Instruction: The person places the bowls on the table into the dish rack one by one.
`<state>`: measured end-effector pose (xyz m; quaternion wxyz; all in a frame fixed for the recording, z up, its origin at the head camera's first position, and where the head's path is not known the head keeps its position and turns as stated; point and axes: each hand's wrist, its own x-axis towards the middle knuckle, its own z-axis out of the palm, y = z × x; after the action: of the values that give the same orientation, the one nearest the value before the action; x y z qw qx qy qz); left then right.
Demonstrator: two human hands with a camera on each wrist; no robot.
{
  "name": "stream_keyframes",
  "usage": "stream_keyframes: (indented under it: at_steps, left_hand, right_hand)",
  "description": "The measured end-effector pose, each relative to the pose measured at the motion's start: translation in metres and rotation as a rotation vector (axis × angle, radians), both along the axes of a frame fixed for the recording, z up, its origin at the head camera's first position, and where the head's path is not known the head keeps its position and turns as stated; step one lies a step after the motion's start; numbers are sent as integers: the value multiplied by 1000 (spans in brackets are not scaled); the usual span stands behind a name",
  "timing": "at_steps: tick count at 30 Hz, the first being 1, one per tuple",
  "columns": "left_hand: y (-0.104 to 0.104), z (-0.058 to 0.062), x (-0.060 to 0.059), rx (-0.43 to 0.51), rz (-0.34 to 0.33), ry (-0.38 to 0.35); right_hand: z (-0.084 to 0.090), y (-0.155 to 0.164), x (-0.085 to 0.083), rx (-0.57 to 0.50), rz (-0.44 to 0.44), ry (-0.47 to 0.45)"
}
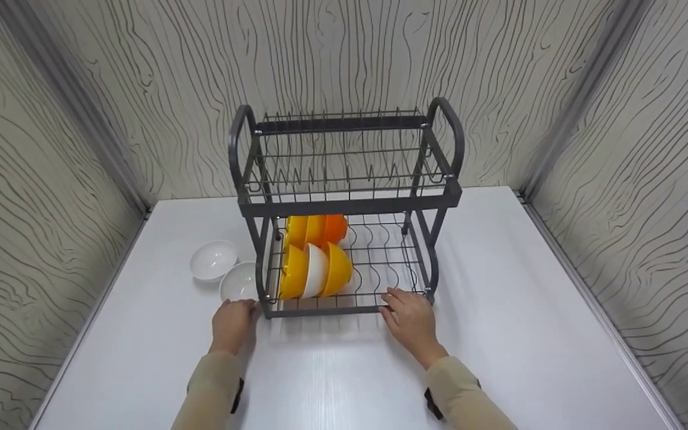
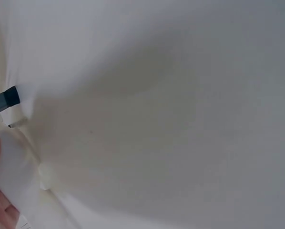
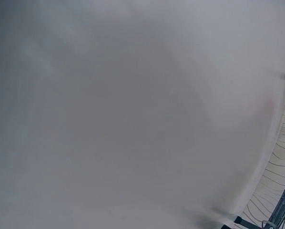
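A grey two-tier wire rack (image 1: 344,206) stands in the middle of the head view on a white table (image 1: 529,334), its back toward the patterned wall (image 1: 344,54). Both hands lie at its front bottom rail, low in the frame.

The left hand (image 1: 233,322) sits at the rack's lower left corner, fingers loosely curled, fingertips at the corner post; whether they actually grip the post or only touch it cannot be told. The left wrist view shows only a dark bit of the rail (image 2: 4,101) at its left edge, a pale bowl rim and a sliver of skin at the lower left.

The right hand (image 1: 409,319) rests toward the right end of the front rail, its fingers bent over the wire edge and touching it; the grip looks light, not a tight clench. The right wrist view is almost all blank table, with dark rack legs (image 3: 276,210) in the lower right corner.

The lower tier holds bowls standing on edge on its left side: a front row of yellow, white and yellow bowls (image 1: 315,270), and behind it yellow and orange bowls (image 1: 319,230). The upper tier shows only bare wire.

Two white bowls (image 1: 224,270) sit upright on the table left of the rack; the nearer one lies just beside the rack's corner and the left hand.
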<state>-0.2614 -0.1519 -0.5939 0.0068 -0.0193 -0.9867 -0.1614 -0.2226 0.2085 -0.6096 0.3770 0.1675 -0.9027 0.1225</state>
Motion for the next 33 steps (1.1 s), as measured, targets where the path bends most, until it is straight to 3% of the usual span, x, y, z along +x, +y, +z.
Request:
stream_keyframes:
  at_steps: [6,18,24,33]
  left_hand:
    - [-1,-1,12,62,54,-42]
    - [-2,1,20,202,145,14]
    - [-2,8,25,246,168,89]
    - [4,18,34,319,219,258]
  right_hand:
    - [-2,1,4,4,5,-3]
    - [-1,3,-1,9,1,-17]
    - [-1,1,-2,-7,5,-5]
    - [0,0,0,-3,5,-17]
